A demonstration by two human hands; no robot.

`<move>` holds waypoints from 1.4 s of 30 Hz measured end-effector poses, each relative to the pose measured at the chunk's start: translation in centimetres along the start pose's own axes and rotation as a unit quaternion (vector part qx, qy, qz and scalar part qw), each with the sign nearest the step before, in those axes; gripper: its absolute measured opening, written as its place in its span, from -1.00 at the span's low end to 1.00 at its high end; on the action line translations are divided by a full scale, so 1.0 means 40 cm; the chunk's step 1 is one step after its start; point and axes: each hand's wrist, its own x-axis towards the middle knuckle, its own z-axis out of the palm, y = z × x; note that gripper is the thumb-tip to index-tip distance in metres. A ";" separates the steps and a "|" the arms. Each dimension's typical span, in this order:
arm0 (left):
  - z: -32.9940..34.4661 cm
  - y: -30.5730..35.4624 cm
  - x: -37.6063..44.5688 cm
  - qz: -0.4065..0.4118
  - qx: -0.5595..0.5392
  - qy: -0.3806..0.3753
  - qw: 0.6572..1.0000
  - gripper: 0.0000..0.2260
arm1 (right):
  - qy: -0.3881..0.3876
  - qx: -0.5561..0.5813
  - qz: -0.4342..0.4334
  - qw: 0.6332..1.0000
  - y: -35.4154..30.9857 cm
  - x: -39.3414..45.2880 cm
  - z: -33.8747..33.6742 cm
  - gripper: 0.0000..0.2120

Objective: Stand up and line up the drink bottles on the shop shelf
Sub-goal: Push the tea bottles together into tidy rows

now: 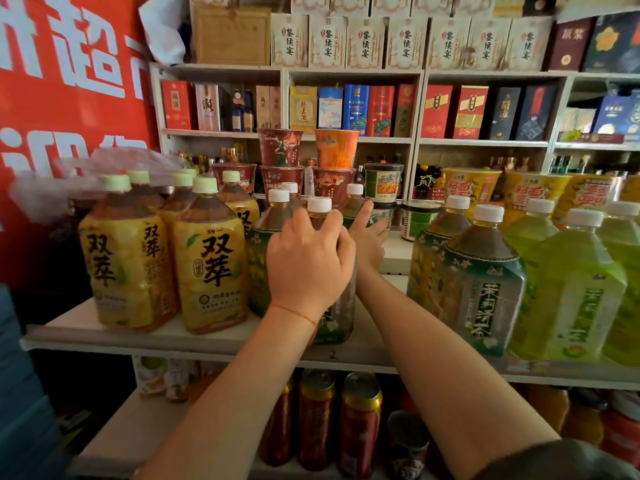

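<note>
Shop shelf (207, 336), pale board, with stacked liquor boxes (346, 41) on the racks behind and a red banner (69, 98) to the left. Canned drinks (360, 420) stand on the shelf below.

Yellow tea bottles (207, 261) stand in a block at left. Jasmine tea bottles (485, 282) and green tea bottles (571, 289) stand at right. Between the two blocks, a gap with several dark-labelled, white-capped bottles set unevenly.

Left hand (308, 261) lies over the shoulder of the front bottle (334, 317) in that gap, fingers (313, 221) curled round its neck just under the white cap. The bottle stands upright at the shelf's front edge. Right hand (369, 233) reaches deeper, index finger extended toward a rear bottle (353, 202); whether the other fingers grip anything cannot be told, as the left hand hides them.

Judgement: step in hand is squaring the front bottle into its row.
- Steer from the neck, but slide the base rather than lift; a full bottle this tall tips easily.
- Turn the label outward to match the neighbours.
- Bring its front level with the yellow and jasmine blocks, touching neither hard enough to shove them.
- Steady the rear bottle before pulling it forward; noodle cups (280, 147) stand stacked close behind.
</note>
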 end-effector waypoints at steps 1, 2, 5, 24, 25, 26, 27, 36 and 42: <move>0.001 -0.001 0.000 0.000 0.000 -0.001 1.000 -0.70 | -0.007 0.005 0.002 1.000 0.004 -0.005 -0.008 -0.14; 0.000 -0.001 0.000 -0.001 0.001 -0.003 1.000 -0.69 | -0.012 0.011 0.003 1.000 0.006 -0.009 -0.018 -0.13; 0.002 0.000 0.000 -0.002 0.000 0.004 1.000 -0.69 | -0.020 0.045 -0.005 0.999 0.026 -0.029 -0.060 -0.13; 0.002 -0.005 -0.007 0.000 -0.036 0.011 0.999 -0.70 | 0.007 -0.010 -0.066 0.998 0.089 -0.154 -0.168 -0.01; 0.002 -0.006 -0.008 0.000 -0.037 0.010 0.999 -0.70 | 0.027 -0.001 -0.073 0.997 0.087 -0.159 -0.175 -0.08; 0.002 -0.007 -0.007 0.000 -0.039 0.009 0.999 -0.69 | 0.052 0.009 -0.085 0.995 0.082 -0.165 -0.185 -0.18; 0.001 -0.007 -0.006 -0.001 -0.041 0.006 0.999 -0.69 | 0.076 0.014 -0.103 0.992 0.075 -0.170 -0.194 -0.29; 0.006 -0.014 -0.096 -0.053 -0.266 0.007 0.962 -0.56 | -0.004 0.097 -0.033 0.995 0.080 -0.186 -0.214 -0.34; 0.004 0.018 -0.167 -0.206 -0.413 -0.008 0.887 -0.37 | -0.083 0.307 0.068 0.946 0.086 -0.194 -0.211 -0.33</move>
